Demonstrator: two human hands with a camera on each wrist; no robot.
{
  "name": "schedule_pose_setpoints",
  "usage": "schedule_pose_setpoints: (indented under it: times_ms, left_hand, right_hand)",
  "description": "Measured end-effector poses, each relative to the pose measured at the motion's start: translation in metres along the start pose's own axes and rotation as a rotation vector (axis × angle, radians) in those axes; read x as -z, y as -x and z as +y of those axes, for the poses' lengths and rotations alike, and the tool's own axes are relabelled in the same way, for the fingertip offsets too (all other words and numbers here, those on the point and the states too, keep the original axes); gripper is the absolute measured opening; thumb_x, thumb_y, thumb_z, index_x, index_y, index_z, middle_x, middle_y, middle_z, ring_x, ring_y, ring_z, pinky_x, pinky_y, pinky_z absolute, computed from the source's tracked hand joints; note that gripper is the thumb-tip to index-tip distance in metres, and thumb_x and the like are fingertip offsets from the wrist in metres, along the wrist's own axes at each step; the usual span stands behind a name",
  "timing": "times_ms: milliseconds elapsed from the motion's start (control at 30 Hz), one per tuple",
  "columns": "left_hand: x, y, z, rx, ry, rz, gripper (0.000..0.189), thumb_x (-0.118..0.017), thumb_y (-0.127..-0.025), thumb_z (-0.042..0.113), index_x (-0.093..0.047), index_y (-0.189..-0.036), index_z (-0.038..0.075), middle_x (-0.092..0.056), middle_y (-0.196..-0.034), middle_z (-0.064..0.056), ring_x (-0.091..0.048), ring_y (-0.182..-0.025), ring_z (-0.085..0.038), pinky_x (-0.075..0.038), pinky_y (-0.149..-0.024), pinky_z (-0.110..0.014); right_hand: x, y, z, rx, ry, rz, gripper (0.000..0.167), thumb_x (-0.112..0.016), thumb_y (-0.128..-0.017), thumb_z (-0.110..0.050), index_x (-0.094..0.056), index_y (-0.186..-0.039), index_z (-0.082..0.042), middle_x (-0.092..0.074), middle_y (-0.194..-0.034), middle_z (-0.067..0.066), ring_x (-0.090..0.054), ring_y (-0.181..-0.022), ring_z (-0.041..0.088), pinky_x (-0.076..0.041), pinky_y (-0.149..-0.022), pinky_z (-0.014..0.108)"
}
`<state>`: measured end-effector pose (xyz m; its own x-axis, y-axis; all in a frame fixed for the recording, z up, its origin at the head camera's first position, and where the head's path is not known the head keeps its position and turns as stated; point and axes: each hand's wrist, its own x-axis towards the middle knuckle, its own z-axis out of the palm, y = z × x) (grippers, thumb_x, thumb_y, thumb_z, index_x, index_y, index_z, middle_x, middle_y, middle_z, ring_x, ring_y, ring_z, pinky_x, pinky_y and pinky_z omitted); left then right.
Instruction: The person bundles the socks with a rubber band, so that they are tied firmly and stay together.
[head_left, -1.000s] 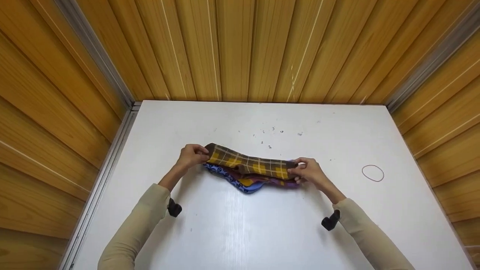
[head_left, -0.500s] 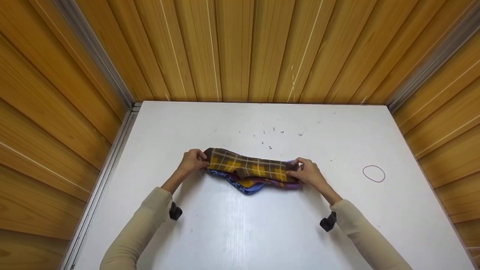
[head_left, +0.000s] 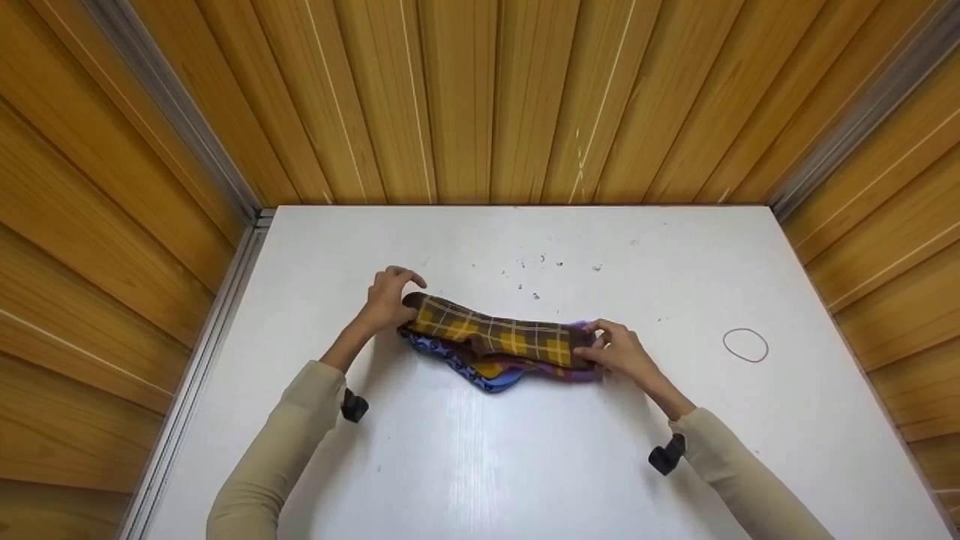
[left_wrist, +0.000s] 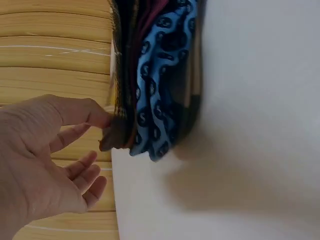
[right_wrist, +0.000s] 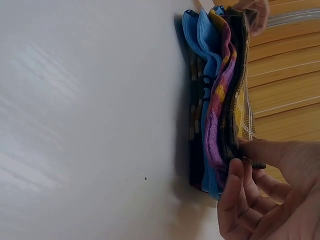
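Observation:
A stack of socks lies across the middle of the white table (head_left: pixel 465 480). On top is a brown and yellow plaid sock (head_left: pixel 517 337). Beneath it show a purple and yellow sock (right_wrist: pixel 215 120), a blue sock with black marks (left_wrist: pixel 150 95) and a dark striped sock (right_wrist: pixel 194 120). At the stack's left end, my left hand (head_left: pixel 388 296) has its thumb against the plaid sock's brown tip, the other fingers spread away from the cloth. With thumb and fingers my right hand (head_left: pixel 619 349) pinches the plaid sock's right end.
A thin reddish loop (head_left: pixel 726 351), like a rubber band, lies on the table to the right. Small dark specks mark the tabletop beyond the socks. Wood-patterned panels (head_left: pixel 465 105) wall in the back and both sides.
My left fingers have let go of the plaid sock's left end and lifted up and away, the thumb staying at it. My right hand keeps its hold; the stack has barely shifted.

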<state>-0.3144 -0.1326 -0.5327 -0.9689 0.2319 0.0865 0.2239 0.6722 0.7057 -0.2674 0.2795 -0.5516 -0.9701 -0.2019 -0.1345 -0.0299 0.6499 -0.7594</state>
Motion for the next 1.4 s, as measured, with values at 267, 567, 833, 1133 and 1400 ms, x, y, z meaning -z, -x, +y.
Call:
schedule_pose_setpoints:
  times_ms: [267,567,833,1133,1400]
  left_hand:
    - [-0.039,-0.027,0.048,-0.3,0.035,-0.256,0.034,-0.062,-0.099,0.007,-0.06,-0.131,-0.006,-0.06,-0.136,-0.024,-0.054,-0.13,-0.042,-0.043,-0.112,-0.055]
    - [-0.103,-0.051,0.084,-0.3,-0.117,-0.658,0.059,-0.054,-0.106,0.027,-0.036,-0.154,-0.003,-0.048,-0.154,-0.023,-0.046,-0.144,-0.036,-0.034,-0.123,-0.045]
    - [-0.119,-0.054,0.088,-0.224,-0.109,-0.725,0.056,-0.072,-0.095,0.032,-0.057,-0.139,0.001,-0.062,-0.137,-0.019,-0.058,-0.128,-0.031,-0.045,-0.113,-0.039]
    - [-0.124,-0.047,0.087,-0.246,-0.099,-0.764,0.051,-0.08,-0.086,0.031,-0.067,-0.125,0.0,-0.069,-0.12,-0.015,-0.059,-0.102,-0.018,-0.049,-0.095,-0.026]
    - [-0.122,-0.038,0.08,-0.439,-0.008,-0.753,0.038,-0.077,-0.09,0.017,-0.06,-0.121,0.003,-0.069,-0.117,-0.015,-0.059,-0.102,-0.018,-0.047,-0.089,-0.023]
  right_hand:
    - [0.001,0.0,0.01,-0.023,-0.089,0.087,0.04,-0.078,-0.091,-0.017,-0.064,-0.121,0.005,-0.07,-0.088,0.016,-0.065,-0.064,0.017,-0.053,-0.052,0.024]
    - [0.002,-0.006,0.02,-0.131,-0.077,0.046,0.053,-0.052,-0.107,-0.035,-0.057,-0.138,0.008,-0.068,-0.123,0.027,-0.067,-0.11,0.032,-0.059,-0.086,0.032]
    - [-0.005,0.001,0.017,-0.059,0.0,-0.071,0.079,-0.079,-0.088,-0.041,-0.048,-0.145,0.007,-0.061,-0.135,0.026,-0.058,-0.125,0.04,-0.046,-0.11,0.055]
    - [-0.013,0.007,0.013,0.01,-0.103,-0.094,0.077,-0.087,-0.081,-0.027,-0.043,-0.14,-0.003,-0.061,-0.132,0.023,-0.061,-0.12,0.037,-0.05,-0.105,0.054]
    - [-0.014,0.008,0.016,0.005,-0.192,-0.164,0.091,-0.088,-0.08,-0.022,-0.037,-0.153,-0.001,-0.058,-0.14,0.024,-0.059,-0.125,0.035,-0.045,-0.111,0.049]
